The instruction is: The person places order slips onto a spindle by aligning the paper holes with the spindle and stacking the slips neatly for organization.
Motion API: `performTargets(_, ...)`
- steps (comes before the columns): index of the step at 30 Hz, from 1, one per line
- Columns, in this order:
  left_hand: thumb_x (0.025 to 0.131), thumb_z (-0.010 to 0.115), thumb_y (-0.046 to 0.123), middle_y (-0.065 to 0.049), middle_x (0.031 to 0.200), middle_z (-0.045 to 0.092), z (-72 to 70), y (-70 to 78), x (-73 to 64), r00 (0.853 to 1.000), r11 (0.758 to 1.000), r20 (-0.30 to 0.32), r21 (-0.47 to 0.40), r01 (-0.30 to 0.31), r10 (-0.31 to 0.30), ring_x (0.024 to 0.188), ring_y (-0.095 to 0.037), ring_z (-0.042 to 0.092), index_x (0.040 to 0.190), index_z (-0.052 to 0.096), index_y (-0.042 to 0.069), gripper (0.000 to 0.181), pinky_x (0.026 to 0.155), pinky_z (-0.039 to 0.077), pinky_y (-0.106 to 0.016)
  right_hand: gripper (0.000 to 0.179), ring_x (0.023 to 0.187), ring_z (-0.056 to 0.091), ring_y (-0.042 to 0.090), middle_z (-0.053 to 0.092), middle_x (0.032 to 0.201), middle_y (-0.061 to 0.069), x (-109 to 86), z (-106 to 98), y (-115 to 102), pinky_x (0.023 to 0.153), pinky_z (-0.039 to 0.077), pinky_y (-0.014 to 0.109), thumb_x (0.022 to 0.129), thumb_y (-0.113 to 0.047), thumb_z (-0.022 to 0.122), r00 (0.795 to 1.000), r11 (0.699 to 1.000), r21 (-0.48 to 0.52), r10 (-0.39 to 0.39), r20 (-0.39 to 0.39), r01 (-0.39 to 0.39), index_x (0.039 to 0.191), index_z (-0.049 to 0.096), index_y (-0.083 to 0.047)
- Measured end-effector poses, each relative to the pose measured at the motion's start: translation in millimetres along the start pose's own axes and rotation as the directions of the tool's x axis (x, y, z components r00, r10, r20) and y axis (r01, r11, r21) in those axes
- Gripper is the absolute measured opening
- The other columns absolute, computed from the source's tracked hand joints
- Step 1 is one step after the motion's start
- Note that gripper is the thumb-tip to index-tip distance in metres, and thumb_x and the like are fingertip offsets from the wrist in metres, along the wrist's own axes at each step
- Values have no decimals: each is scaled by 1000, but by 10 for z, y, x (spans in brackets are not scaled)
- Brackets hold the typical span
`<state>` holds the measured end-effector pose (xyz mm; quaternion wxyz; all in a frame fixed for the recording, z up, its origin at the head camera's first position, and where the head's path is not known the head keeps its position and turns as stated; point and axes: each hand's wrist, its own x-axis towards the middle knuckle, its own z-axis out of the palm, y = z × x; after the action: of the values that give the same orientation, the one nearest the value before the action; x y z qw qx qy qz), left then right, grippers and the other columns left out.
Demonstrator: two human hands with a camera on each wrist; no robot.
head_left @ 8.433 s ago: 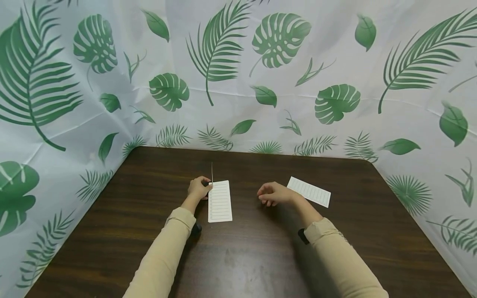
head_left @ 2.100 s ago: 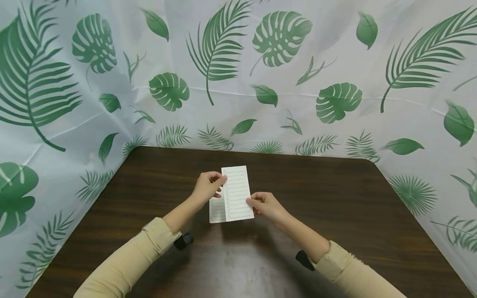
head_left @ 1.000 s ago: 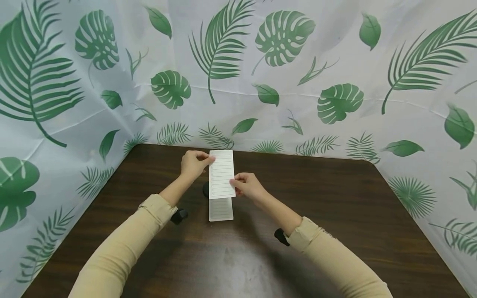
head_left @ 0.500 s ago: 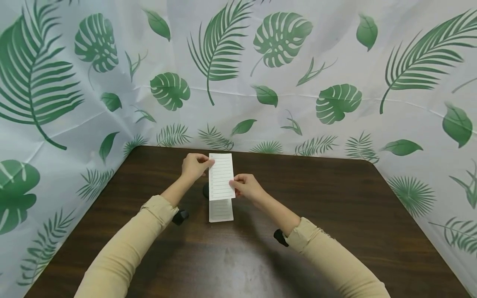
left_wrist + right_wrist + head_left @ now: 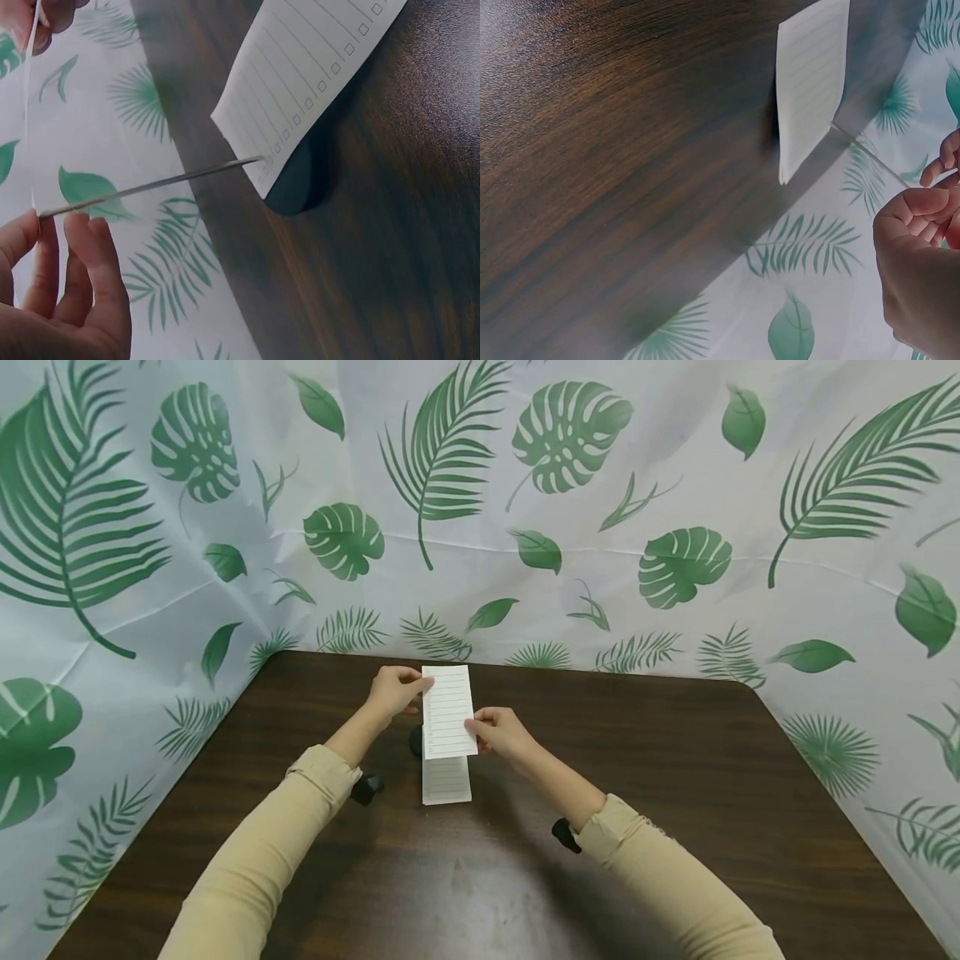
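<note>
In the head view a white lined checklist sheet [image 5: 448, 710] is held up above the table. My left hand [image 5: 393, 692] pinches its upper left edge and my right hand [image 5: 504, 732] its lower right edge. Below it, other checklist sheets [image 5: 447, 781] lie on a paper spike with a dark round base [image 5: 300, 180]. The left wrist view shows the spike's thin metal rod [image 5: 150, 186] rising through those sheets near a corner. The rod's tip meets the held sheet, seen edge-on [image 5: 28, 112], right at the left fingertips. In the head view the held sheet hides the rod.
The dark wood table [image 5: 675, 827] extends around the hands, its far edge close behind the sheet. A white leaf-patterned curtain [image 5: 480, 577] hangs behind it and along both sides. Dark wrist devices [image 5: 566, 835] sit by the sleeves.
The sheet that lay at the table's right is gone from there. Both hands have brought a sheet left and back over the spike; during the last second it has barely shifted.
</note>
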<state>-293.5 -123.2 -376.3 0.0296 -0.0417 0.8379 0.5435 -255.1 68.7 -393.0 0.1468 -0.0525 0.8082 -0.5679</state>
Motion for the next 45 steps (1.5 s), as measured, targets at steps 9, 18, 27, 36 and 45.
performTargets(9,92,61,26,-4,93,61,-66,-15,54,992,989,83,-105,106,-97,69,-7,59,118,60,0,37,70,59,-27,20,57,48,11,54,67,1,18,50,-7,51,43,19,96,-11,52,1000,1000,-9,13,-9,-13,96,61,7)
performTargets(18,93,60,26,-1,87,56,-69,-69,143,972,961,169,-195,198,-165,72,-10,57,123,57,-1,41,60,54,-15,19,56,49,11,52,65,1,14,128,63,53,46,21,95,-12,52,998,999,-8,48,-28,-49,86,58,3)
performTargets(27,93,59,21,-2,90,55,-10,-107,143,976,970,126,-144,195,-177,73,-11,57,116,62,-2,33,70,58,-24,19,50,47,8,49,57,-1,32,161,151,53,46,22,95,-9,52,998,998,13,54,-17,-53,81,57,3)
performTargets(36,94,58,17,-1,80,56,73,-241,148,976,966,99,-149,210,-196,63,-7,55,116,61,-5,31,53,53,-15,20,49,47,7,48,54,-2,45,176,254,51,44,20,94,-9,53,998,998,-11,67,2,-67,81,59,5)
performTargets(45,88,66,13,-3,73,53,203,-533,259,981,972,48,-133,193,-189,57,-9,50,94,68,-3,17,53,56,-21,20,47,46,7,48,53,-1,95,189,428,47,41,17,93,-7,54,996,995,-48,87,36,-85,85,62,9)
